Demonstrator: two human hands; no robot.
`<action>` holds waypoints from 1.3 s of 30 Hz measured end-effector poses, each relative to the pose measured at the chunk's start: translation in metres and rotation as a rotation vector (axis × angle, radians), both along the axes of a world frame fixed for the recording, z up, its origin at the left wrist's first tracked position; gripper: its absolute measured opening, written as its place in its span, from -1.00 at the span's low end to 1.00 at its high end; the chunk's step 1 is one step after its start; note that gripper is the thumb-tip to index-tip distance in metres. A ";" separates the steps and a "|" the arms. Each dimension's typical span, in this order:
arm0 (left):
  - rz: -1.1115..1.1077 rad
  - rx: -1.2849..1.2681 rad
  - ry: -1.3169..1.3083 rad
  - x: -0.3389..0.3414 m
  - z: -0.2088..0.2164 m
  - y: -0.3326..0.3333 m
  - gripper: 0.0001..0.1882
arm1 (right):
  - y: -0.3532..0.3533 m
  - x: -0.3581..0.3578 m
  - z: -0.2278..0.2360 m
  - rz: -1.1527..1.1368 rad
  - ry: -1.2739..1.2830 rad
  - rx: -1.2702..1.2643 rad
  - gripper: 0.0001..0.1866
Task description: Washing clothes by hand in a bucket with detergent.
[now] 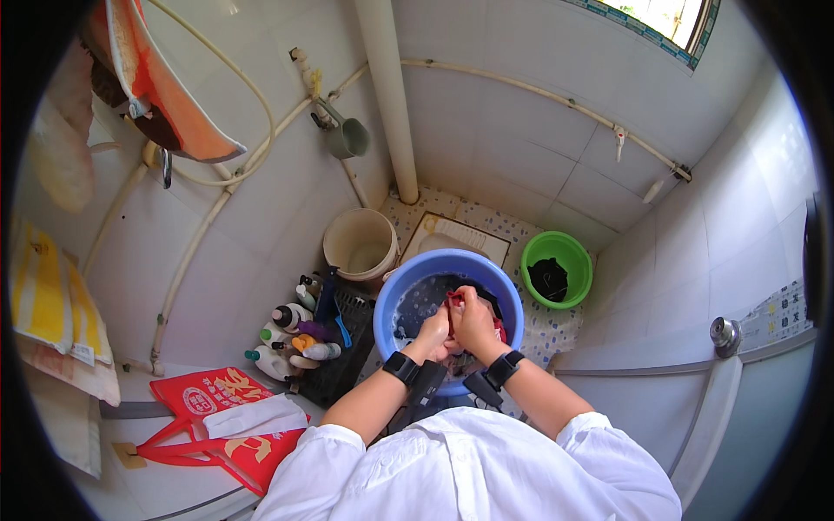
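Note:
A blue basin of sudsy water stands in front of me with dark cloth soaking in it. Over its middle, my left hand and my right hand are closed together on a wet red cloth. More red fabric shows beside the right hand, toward the basin's right side. Exactly what garment it is cannot be made out, since the fingers cover much of it. Each wrist wears a black strapped device.
A green basin with dark cloth stands right, a whitish bucket left, beyond them a squat toilet. Several bottles crowd a black rack. A red bag lies lower left. A door with a knob is at right.

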State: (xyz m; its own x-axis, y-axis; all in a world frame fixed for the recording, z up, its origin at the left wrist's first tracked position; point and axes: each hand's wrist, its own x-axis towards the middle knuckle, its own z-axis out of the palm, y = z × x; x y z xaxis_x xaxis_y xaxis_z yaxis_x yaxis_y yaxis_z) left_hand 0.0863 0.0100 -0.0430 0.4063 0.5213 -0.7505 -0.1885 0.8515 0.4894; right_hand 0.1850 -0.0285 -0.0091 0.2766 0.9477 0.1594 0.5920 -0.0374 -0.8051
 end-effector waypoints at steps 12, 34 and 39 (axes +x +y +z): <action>-0.209 0.049 -0.314 -0.057 0.043 0.012 -0.82 | 0.007 0.053 -0.034 -0.174 0.762 -0.163 -0.69; 0.074 0.194 0.068 0.008 0.001 -0.008 -0.71 | -0.010 -0.006 0.001 0.101 0.032 0.026 -0.75; -0.181 0.310 0.088 -0.008 0.056 -0.003 -0.75 | 0.001 0.018 0.002 -0.050 0.215 -0.105 -0.77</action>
